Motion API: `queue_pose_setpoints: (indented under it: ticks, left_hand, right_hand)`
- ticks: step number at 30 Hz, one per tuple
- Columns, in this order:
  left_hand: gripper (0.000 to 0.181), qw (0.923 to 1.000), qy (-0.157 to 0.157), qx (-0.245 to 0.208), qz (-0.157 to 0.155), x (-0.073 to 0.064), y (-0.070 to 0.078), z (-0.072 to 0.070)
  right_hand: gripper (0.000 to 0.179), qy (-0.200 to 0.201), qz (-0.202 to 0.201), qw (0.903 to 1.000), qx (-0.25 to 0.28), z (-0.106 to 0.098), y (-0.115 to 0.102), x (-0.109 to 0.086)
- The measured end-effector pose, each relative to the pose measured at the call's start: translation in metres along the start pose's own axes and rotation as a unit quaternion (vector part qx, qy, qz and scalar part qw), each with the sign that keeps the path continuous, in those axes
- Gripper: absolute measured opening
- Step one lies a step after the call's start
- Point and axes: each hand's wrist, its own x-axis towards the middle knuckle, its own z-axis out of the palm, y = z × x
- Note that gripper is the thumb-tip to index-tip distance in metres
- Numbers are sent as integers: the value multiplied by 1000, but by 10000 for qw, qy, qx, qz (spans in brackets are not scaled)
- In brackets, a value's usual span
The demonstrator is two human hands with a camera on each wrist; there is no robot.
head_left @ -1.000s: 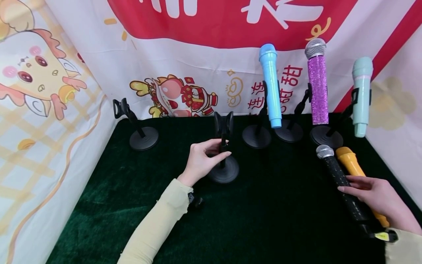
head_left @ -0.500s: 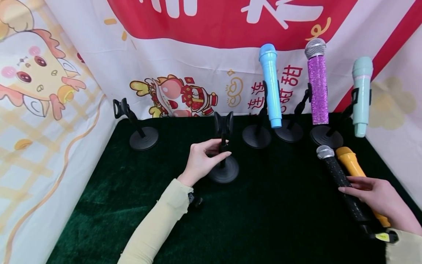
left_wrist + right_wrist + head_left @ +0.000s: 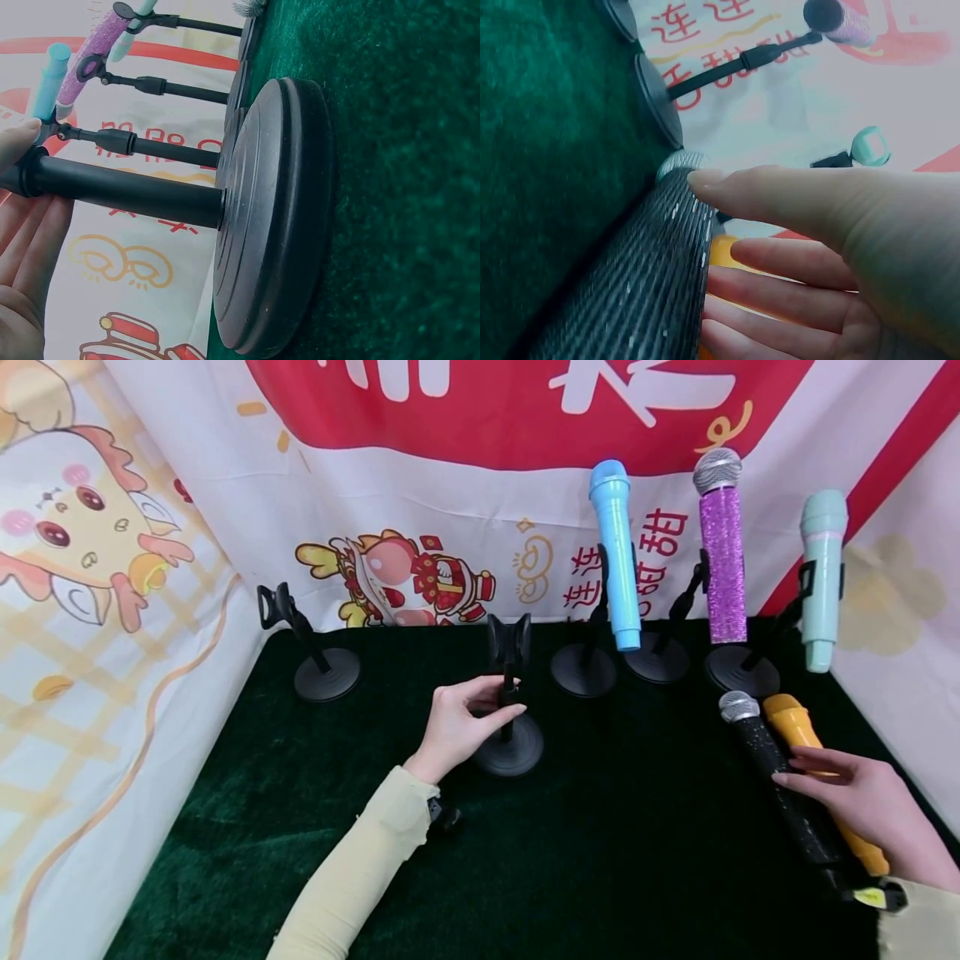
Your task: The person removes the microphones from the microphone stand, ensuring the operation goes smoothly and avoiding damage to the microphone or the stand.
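Observation:
My left hand (image 3: 457,727) pinches the pole of a black desktop microphone stand (image 3: 512,747) between thumb and fingers. The round base of that stand (image 3: 274,225) rests on the green cloth in the left wrist view, and its forked clip on top holds nothing. On the right, a black glittery microphone (image 3: 772,768) with a silver head lies beside a yellow microphone (image 3: 795,727). My right hand (image 3: 862,793) is over both, its thumb touching the black one. In the right wrist view its fingers (image 3: 795,296) lie loosely along the black microphone's side (image 3: 637,277).
Behind stand a light blue microphone (image 3: 618,568), a purple glitter microphone (image 3: 723,564) and a mint green microphone (image 3: 823,577), each in its own stand. A stand with a bare clip (image 3: 327,675) is at the back left. Printed cloth walls (image 3: 240,485) border the green cloth (image 3: 600,860).
My right hand's fingers have shifted slightly forward and lifted a little over the microphones. The left hand and its stand have stayed put.

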Motion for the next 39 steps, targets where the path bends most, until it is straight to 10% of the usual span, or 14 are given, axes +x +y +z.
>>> queue_pose_setpoints:
  ticks: [23,39]
  left_hand:
    - [31,10000,-3,49,-55,1,1,-1]
    - [31,10000,-37,-11,-77,1,1,-1]
  right_hand:
    - [72,-192,-1046,9902,909,2,-96,1]
    - [53,-612,-2103,9602,1732,41,-159,13]
